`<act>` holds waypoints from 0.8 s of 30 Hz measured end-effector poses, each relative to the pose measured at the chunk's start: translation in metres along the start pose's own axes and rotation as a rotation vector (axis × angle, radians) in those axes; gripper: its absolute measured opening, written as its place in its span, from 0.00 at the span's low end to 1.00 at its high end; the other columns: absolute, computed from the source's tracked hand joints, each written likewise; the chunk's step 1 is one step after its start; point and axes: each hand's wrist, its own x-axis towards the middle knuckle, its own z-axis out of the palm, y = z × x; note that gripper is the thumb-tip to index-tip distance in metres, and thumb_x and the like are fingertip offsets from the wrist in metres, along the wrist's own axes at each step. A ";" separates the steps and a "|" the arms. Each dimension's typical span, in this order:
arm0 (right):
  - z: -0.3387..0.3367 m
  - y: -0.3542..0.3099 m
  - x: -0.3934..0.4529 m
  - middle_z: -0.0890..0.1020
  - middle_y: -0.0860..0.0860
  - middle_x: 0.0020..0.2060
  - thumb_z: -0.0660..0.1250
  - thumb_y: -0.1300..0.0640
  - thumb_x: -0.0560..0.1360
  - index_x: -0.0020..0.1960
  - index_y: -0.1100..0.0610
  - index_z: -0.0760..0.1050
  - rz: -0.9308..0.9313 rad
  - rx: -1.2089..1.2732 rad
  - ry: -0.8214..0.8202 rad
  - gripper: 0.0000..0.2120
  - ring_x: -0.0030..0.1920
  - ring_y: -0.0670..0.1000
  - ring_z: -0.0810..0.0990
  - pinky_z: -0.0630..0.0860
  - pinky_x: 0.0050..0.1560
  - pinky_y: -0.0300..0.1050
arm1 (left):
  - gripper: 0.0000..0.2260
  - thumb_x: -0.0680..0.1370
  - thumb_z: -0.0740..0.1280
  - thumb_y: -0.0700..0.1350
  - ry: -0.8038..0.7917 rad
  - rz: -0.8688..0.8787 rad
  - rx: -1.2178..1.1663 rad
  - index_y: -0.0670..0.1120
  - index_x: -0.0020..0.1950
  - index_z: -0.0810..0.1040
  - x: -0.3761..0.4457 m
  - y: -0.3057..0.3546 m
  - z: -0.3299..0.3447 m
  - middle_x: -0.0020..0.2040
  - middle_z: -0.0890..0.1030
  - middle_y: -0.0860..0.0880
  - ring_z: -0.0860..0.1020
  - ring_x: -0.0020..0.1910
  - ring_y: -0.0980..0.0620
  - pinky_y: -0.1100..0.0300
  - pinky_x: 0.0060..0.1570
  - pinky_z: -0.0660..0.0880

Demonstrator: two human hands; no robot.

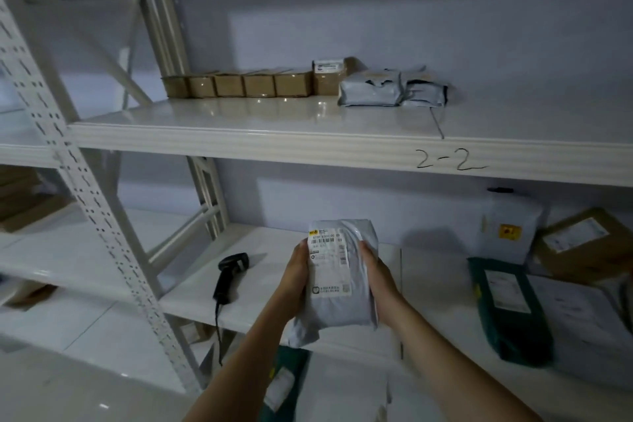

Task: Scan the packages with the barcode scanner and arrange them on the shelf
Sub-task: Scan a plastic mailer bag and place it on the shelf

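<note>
Grey poly mailer (339, 281) gripped along both long edges, label up: left hand (294, 279) and right hand (378, 284) curled round it, above the lower shelf (191, 301) front edge. Barcode scanner (230, 272) lying on that shelf, left, apart from hands. Upper shelf (239, 140) marked "2-2": cardboard boxes (239, 84) and grey parcels (390, 87) rowed at back, bare board in front.

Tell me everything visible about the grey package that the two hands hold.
The grey package is a soft plastic mailer bag, wrinkled and plump. A white shipping label with a barcode covers its front left part. It stands roughly upright in the air before the lower shelf. The left hand and right hand grip its sides.
</note>
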 end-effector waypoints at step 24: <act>0.201 0.038 0.168 0.84 0.55 0.53 0.63 0.32 0.75 0.65 0.55 0.78 0.116 -0.012 0.035 0.30 0.50 0.56 0.84 0.80 0.44 0.45 | 0.10 0.81 0.60 0.45 0.364 -0.271 0.144 0.42 0.48 0.79 0.132 -0.005 -0.257 0.41 0.79 0.42 0.75 0.37 0.46 0.56 0.38 0.73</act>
